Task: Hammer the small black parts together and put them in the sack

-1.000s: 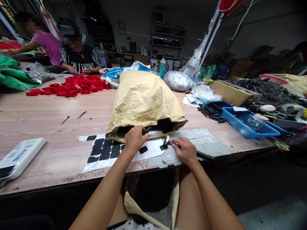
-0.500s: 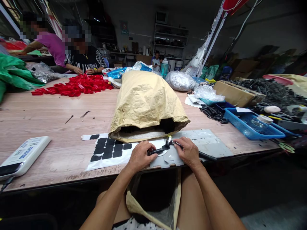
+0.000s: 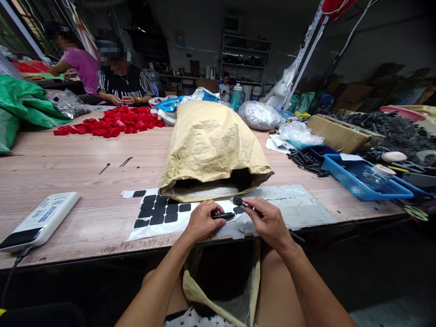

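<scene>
Table (image 3: 68, 168), black rod (image 3: 223, 215); device (image 3: 41, 220) label illegible

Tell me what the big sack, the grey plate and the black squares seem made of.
Sack: likely tan paper, matte, with stiff creases. Plate: probably thin sheet metal, dull grey, with notched edges. Black squares: perhaps foam or rubber, matte, stuck on a white sheet.

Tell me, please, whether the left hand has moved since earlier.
Yes: the left hand, holding a black rod, has drawn back from the paper sack toward the table edge.
</scene>
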Available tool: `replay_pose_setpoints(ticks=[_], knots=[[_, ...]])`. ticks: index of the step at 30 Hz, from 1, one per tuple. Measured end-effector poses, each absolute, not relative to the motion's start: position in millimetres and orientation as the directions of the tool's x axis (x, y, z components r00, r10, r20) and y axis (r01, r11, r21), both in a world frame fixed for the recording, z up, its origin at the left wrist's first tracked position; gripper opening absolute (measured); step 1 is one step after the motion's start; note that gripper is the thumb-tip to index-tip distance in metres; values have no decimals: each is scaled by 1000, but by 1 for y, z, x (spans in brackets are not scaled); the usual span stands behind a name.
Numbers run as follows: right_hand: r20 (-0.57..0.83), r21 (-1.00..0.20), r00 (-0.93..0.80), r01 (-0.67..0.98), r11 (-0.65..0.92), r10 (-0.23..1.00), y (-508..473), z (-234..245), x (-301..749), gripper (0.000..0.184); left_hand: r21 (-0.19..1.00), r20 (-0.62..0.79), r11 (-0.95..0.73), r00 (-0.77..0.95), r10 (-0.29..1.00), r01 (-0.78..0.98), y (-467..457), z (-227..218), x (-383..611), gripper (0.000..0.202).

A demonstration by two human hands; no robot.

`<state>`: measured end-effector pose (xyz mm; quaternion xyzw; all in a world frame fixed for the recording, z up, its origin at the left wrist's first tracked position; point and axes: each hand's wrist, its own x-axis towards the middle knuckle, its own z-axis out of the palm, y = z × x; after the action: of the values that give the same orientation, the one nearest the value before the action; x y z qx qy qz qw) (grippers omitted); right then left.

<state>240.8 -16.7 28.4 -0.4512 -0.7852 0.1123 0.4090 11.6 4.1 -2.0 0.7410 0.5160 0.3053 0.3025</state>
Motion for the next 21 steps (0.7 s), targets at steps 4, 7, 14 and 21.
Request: replay_pose_setpoints(ticks=[4,7,14,21], knots=[[511,-546,-321,596,589,798,-24,32,228,26,760,138,-280,275,952,587,4,0,12,17],[551,-532,-316,580,616,773,-28,32,224,27,759,125,-266,267,955,595,4,1,13,12],[465,-412,-380,706,576,799,-31,24,224,28,749,159,-297,274,949,592,4,0,12,10],[520,-483,-292,675,559,802,-30,22,236,28,763,141,-275,265,954,585,3,-1,12,18]])
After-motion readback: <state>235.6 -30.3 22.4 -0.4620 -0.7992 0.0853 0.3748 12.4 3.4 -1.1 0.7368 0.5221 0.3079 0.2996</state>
